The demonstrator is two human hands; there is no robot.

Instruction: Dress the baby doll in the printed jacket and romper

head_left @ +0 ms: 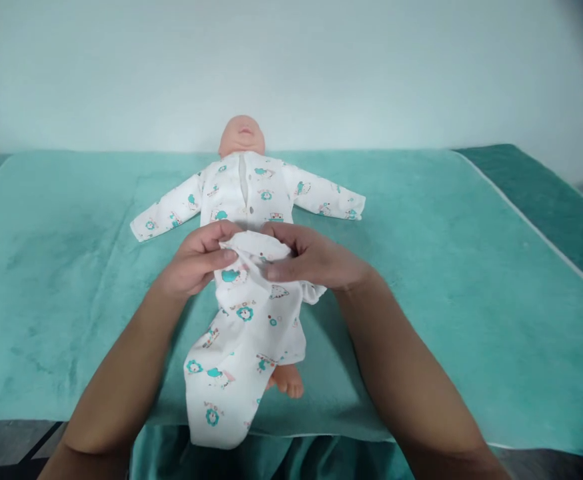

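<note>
Head view hid the fingertips in cloth; left hand [196, 261] and right hand [311, 257] each pinched the waistband of white printed trousers [241, 353] on a doll [244, 177]; one bare foot [287, 380] showed below.

Two bare forearms, no sleeves in sight. Left hand [196, 260] and right hand [311, 257] ungloved. No rings, no watch, short nails.

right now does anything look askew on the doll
Yes: the trousers sit crooked, one doll foot bare while the other leg hangs empty; both hands, left hand and right hand, grip the waistband.
</note>
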